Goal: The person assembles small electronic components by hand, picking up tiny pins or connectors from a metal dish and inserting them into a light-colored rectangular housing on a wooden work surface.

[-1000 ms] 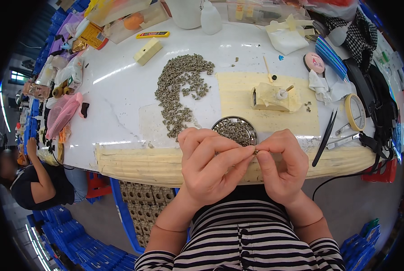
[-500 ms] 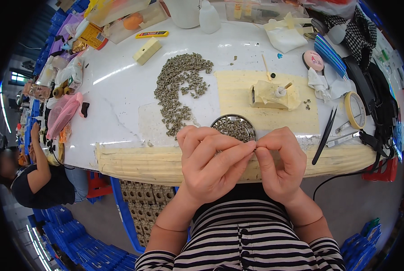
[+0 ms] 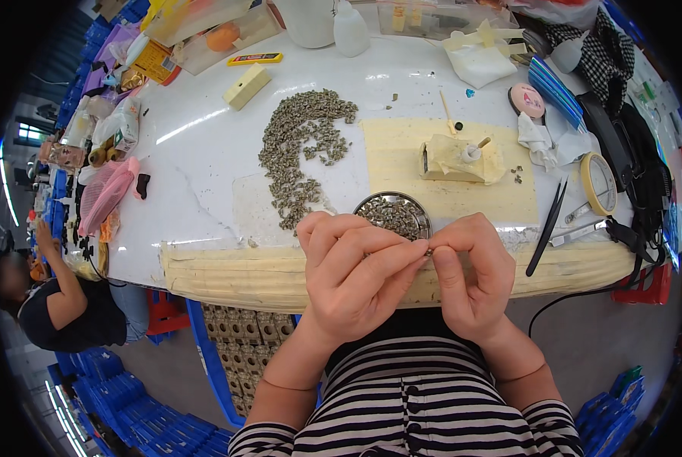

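Observation:
My left hand (image 3: 356, 278) and my right hand (image 3: 474, 274) meet over the near edge of the table. Thumb and forefinger of each are pinched on one tiny grey metal piece (image 3: 430, 253), mostly covered by the fingertips. Just behind the fingers stands a round dish (image 3: 392, 193) filled with similar small metal pieces; my left hand hides its near side. Farther off to the left, a curved heap of small metal pieces (image 3: 280, 156) lies loose on the white tabletop.
Behind the dish, a tape-covered block (image 3: 463, 161) stands on yellowish taped sheeting (image 3: 398, 145). Black tweezers (image 3: 548, 228) and a tape roll (image 3: 587, 179) lie at right. Padding (image 3: 226, 266) lines the near edge. A blue crate (image 3: 207, 358) stands below; another person (image 3: 70, 305) sits far left.
My fingertips have shifted very slightly, and a bit more of the metal piece shows between them. At far left, the other person's raised arm has moved a little.

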`<state>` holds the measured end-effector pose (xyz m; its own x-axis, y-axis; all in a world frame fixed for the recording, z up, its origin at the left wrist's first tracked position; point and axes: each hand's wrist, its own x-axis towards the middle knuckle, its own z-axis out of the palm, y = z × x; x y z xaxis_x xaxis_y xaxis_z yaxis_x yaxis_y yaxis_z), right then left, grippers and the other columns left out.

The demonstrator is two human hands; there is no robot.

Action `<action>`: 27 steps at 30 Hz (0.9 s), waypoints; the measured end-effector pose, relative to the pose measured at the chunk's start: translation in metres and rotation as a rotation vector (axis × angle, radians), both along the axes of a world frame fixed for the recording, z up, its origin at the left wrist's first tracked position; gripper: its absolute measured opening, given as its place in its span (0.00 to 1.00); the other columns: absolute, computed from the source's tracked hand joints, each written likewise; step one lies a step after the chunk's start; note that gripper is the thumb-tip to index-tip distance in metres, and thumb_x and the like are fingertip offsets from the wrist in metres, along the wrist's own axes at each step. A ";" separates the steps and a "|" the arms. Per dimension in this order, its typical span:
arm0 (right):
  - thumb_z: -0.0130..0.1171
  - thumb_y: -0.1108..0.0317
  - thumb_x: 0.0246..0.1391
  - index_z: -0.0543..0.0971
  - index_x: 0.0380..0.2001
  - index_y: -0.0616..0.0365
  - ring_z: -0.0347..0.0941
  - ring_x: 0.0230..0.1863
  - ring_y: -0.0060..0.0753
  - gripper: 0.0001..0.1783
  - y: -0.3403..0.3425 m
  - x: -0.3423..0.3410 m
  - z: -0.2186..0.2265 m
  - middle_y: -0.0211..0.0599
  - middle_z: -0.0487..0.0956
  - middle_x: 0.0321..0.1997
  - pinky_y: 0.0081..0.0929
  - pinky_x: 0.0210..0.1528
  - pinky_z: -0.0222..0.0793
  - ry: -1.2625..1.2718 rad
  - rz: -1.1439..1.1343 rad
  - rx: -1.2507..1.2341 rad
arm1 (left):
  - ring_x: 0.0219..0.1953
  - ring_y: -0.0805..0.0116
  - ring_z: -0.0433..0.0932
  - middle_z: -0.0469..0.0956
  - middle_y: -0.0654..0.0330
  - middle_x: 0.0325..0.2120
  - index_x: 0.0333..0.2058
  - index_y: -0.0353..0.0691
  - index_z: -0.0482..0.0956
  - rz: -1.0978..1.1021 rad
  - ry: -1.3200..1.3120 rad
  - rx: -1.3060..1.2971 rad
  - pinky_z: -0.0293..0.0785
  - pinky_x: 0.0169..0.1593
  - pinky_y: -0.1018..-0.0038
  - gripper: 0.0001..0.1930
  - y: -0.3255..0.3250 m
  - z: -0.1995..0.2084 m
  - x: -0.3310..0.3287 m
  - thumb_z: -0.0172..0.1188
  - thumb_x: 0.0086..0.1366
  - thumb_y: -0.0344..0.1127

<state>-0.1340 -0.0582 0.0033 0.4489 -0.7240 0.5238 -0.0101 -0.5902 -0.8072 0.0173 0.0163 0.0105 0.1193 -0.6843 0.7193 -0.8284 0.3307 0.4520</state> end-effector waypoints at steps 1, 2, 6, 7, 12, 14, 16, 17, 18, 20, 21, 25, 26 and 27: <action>0.64 0.77 0.54 0.79 0.30 0.61 0.72 0.29 0.38 0.03 0.000 0.000 0.001 0.37 0.80 0.29 0.29 0.33 0.67 0.004 -0.007 0.010 | 0.36 0.63 0.71 0.80 0.66 0.29 0.33 0.43 0.86 0.003 0.002 -0.003 0.65 0.41 0.68 0.12 0.000 0.000 0.000 0.74 0.47 0.27; 0.64 0.77 0.54 0.80 0.31 0.61 0.73 0.29 0.38 0.03 0.001 0.000 0.001 0.37 0.80 0.30 0.29 0.33 0.67 0.007 -0.014 0.021 | 0.36 0.63 0.71 0.80 0.66 0.29 0.33 0.43 0.86 0.006 0.003 -0.006 0.65 0.41 0.68 0.12 0.000 0.000 -0.001 0.74 0.47 0.26; 0.65 0.77 0.53 0.82 0.34 0.62 0.75 0.31 0.38 0.04 0.002 -0.001 0.000 0.37 0.81 0.31 0.28 0.35 0.68 -0.034 -0.051 0.045 | 0.36 0.62 0.71 0.80 0.65 0.29 0.33 0.42 0.85 0.050 0.029 -0.005 0.66 0.42 0.68 0.12 0.000 -0.001 -0.002 0.74 0.47 0.25; 0.65 0.77 0.53 0.83 0.35 0.62 0.75 0.31 0.38 0.05 0.001 -0.001 0.000 0.38 0.82 0.32 0.28 0.35 0.69 -0.019 -0.042 0.006 | 0.36 0.62 0.71 0.80 0.65 0.29 0.33 0.42 0.85 0.067 0.031 -0.002 0.67 0.42 0.68 0.12 -0.001 -0.002 -0.001 0.73 0.47 0.25; 0.66 0.77 0.52 0.85 0.38 0.61 0.76 0.32 0.37 0.09 -0.001 0.000 0.002 0.38 0.82 0.33 0.28 0.36 0.69 0.041 -0.013 -0.056 | 0.37 0.61 0.72 0.80 0.64 0.29 0.33 0.41 0.85 0.099 0.026 0.000 0.68 0.44 0.68 0.12 0.000 -0.003 -0.001 0.73 0.48 0.25; 0.66 0.77 0.52 0.85 0.38 0.61 0.76 0.32 0.37 0.09 -0.001 0.000 0.002 0.38 0.82 0.32 0.28 0.37 0.69 0.046 -0.021 -0.045 | 0.37 0.61 0.72 0.80 0.64 0.29 0.33 0.41 0.85 0.096 0.037 0.004 0.68 0.44 0.68 0.12 0.000 -0.003 -0.001 0.73 0.48 0.25; 0.67 0.76 0.52 0.85 0.37 0.61 0.76 0.32 0.37 0.08 -0.001 0.001 0.002 0.38 0.82 0.32 0.28 0.37 0.69 0.054 -0.013 -0.028 | 0.37 0.61 0.72 0.81 0.64 0.29 0.33 0.41 0.85 0.095 0.033 -0.003 0.68 0.44 0.68 0.11 0.000 -0.004 -0.001 0.73 0.49 0.25; 0.67 0.76 0.52 0.85 0.37 0.61 0.76 0.32 0.37 0.08 -0.001 0.002 0.002 0.38 0.82 0.32 0.28 0.37 0.69 0.060 -0.003 -0.017 | 0.37 0.61 0.72 0.81 0.64 0.30 0.33 0.41 0.85 0.094 0.032 -0.007 0.68 0.44 0.68 0.11 0.000 -0.004 0.000 0.73 0.49 0.25; 0.67 0.76 0.52 0.85 0.36 0.61 0.75 0.32 0.37 0.07 -0.001 0.002 0.002 0.38 0.82 0.32 0.28 0.37 0.69 0.067 0.004 -0.006 | 0.37 0.61 0.72 0.81 0.64 0.30 0.33 0.41 0.85 0.088 0.027 -0.006 0.68 0.44 0.67 0.11 0.000 -0.004 0.000 0.73 0.49 0.25; 0.68 0.76 0.51 0.84 0.34 0.61 0.75 0.32 0.37 0.06 -0.002 0.001 0.001 0.38 0.82 0.31 0.28 0.37 0.69 0.061 0.018 -0.007 | 0.37 0.61 0.72 0.81 0.64 0.29 0.33 0.41 0.85 0.076 0.018 -0.005 0.68 0.44 0.67 0.11 0.000 -0.004 0.000 0.73 0.49 0.26; 0.68 0.76 0.51 0.84 0.34 0.61 0.75 0.32 0.37 0.06 -0.002 0.001 0.000 0.38 0.82 0.31 0.28 0.37 0.69 0.058 0.026 -0.007 | 0.37 0.61 0.72 0.81 0.64 0.29 0.33 0.42 0.85 0.080 0.015 -0.004 0.68 0.44 0.67 0.11 0.000 -0.004 0.000 0.74 0.49 0.26; 0.69 0.77 0.49 0.83 0.32 0.61 0.75 0.31 0.37 0.06 0.000 0.001 0.002 0.38 0.82 0.31 0.28 0.35 0.69 0.019 -0.015 0.011 | 0.37 0.61 0.72 0.81 0.65 0.29 0.31 0.42 0.85 0.095 0.004 0.000 0.67 0.45 0.67 0.11 0.000 -0.004 -0.001 0.74 0.47 0.27; 0.70 0.77 0.48 0.83 0.33 0.61 0.75 0.31 0.36 0.07 0.000 0.001 0.002 0.38 0.82 0.31 0.28 0.35 0.69 0.009 -0.023 0.000 | 0.37 0.61 0.72 0.80 0.65 0.29 0.31 0.43 0.85 0.098 0.002 0.001 0.67 0.45 0.67 0.11 0.000 -0.004 -0.001 0.74 0.46 0.26; 0.70 0.78 0.48 0.83 0.33 0.61 0.75 0.31 0.36 0.08 0.000 0.000 0.001 0.37 0.82 0.31 0.28 0.34 0.68 -0.002 -0.032 -0.011 | 0.37 0.61 0.72 0.80 0.65 0.29 0.31 0.43 0.85 0.100 0.005 0.005 0.67 0.45 0.67 0.11 0.000 -0.004 -0.001 0.74 0.46 0.26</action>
<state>-0.1336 -0.0580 0.0045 0.4242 -0.7323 0.5328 -0.0272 -0.5984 -0.8008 0.0163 0.0163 0.0068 0.1904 -0.6724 0.7153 -0.8550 0.2444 0.4574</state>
